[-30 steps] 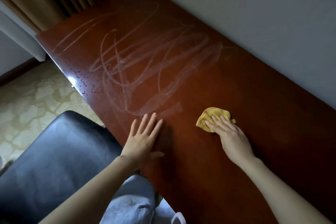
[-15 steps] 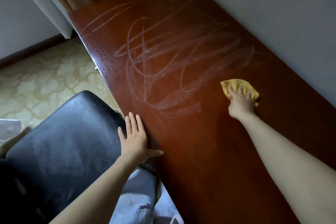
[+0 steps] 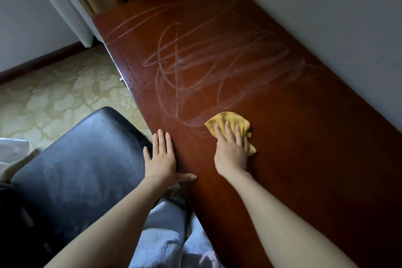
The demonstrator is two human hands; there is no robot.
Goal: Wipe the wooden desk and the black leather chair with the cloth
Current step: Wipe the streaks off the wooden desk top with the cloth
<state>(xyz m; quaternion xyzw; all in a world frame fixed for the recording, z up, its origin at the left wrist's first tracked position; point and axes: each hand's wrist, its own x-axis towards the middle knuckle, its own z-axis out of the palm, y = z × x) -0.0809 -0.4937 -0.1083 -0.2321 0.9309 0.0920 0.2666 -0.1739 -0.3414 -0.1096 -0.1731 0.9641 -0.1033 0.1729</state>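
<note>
The wooden desk point(image 3: 304, 159) runs along the right wall, with pale smears point(image 3: 206, 61) looping over its far half. The black leather chair point(image 3: 82, 163) stands at its left edge. The left hand point(image 3: 162, 156) lies flat on that edge, fingers straight, holding nothing. The right hand point(image 3: 231, 152) presses straight fingers on the crumpled yellow cloth point(image 3: 228, 118), which lies at the smears' near end.

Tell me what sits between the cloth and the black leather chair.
Only the left hand: it lies flat on the desk's front edge, directly between the yellow cloth under the right hand and the chair seat. No other object shows on that stretch of wood.
</note>
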